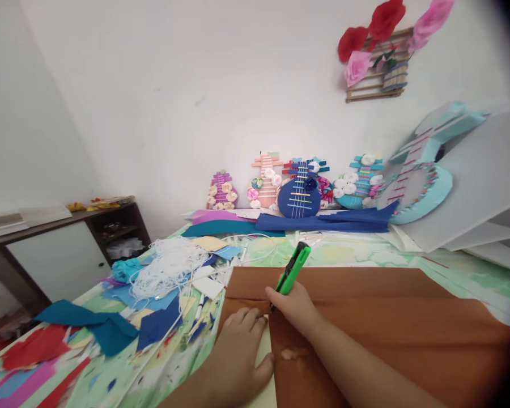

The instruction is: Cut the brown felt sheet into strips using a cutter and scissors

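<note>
My right hand is closed around a green and black utility knife. The knife is tilted, its lower end against a large brown sheet. Just left of it, my left hand lies flat with fingers stretched out, pressing on the brown sheet and a cream-coloured piece. That cream piece runs along the brown sheet's edge, partly hidden beneath my left hand and forearm. A small pale worn patch shows on the brown surface beside my right wrist.
White cord lies in a tangled heap at left, among coloured scraps such as a teal piece. Several decorated lute-shaped crafts, including a dark blue one, lean against the wall. A large light-blue one stands at right. A low cabinet is beyond the table.
</note>
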### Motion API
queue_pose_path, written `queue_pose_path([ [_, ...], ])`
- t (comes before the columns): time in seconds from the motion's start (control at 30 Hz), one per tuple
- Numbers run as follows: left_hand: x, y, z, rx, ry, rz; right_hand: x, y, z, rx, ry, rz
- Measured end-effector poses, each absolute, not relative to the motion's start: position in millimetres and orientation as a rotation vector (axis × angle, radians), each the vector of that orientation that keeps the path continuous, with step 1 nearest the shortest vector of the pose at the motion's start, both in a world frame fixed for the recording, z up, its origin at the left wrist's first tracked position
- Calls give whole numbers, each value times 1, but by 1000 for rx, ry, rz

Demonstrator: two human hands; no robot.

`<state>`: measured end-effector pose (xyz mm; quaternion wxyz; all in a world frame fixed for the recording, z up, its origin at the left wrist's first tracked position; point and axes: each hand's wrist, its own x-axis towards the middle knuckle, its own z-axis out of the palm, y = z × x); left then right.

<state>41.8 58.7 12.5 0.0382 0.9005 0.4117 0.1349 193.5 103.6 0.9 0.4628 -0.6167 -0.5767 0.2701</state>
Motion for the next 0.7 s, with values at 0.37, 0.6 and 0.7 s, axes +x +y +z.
queue_pose_path([
  [0.37, 42, 58, 13, 2772, 1265, 388, 190, 100, 3, -1555, -1459, 656],
  [0.6, 43, 57, 14, 2783, 1258, 374, 192, 102, -4, -1489, -1533, 647],
  [0.7, 43, 58, 14, 2783, 1238, 388, 192, 101, -4, -1466, -1511, 676],
])
